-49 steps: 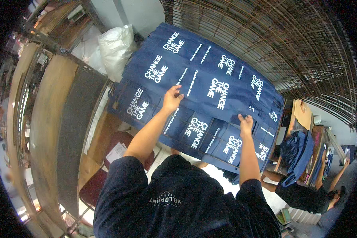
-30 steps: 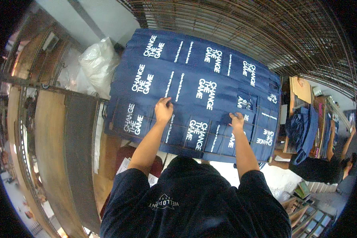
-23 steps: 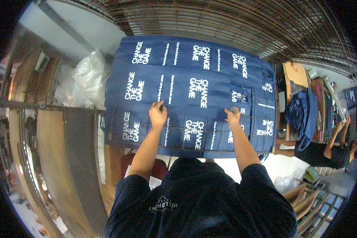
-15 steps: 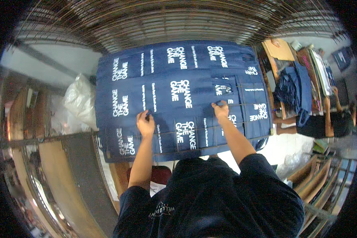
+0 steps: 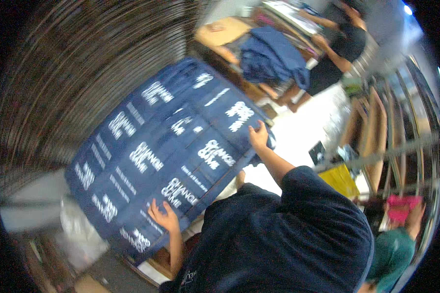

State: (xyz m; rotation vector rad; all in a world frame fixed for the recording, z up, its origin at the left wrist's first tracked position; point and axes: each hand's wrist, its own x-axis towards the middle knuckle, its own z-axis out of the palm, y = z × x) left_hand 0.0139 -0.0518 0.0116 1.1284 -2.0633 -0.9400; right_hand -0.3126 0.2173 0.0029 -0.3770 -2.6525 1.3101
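Navy blue fabric pieces with white printed lettering lie flat and close together in front of me, with thin grid lines across them. Over the near left part of the fabric is my left hand, its fingers spread and nothing in them. My right hand is at the right edge of the fabric, thumb and fingers apart. Motion blur hides whether either hand touches the cloth.
Stacked wire racks rise behind the fabric. At the far right, crumpled navy cloth lies beside a person in dark clothes. Another person in a green shirt is at lower right, near a pink item. A clear plastic bag sits left.
My view has swung to the right, so the fabric appears tilted. Both hands have gone from closed fingers to spread ones, and my right hand has shifted to the fabric's right edge.
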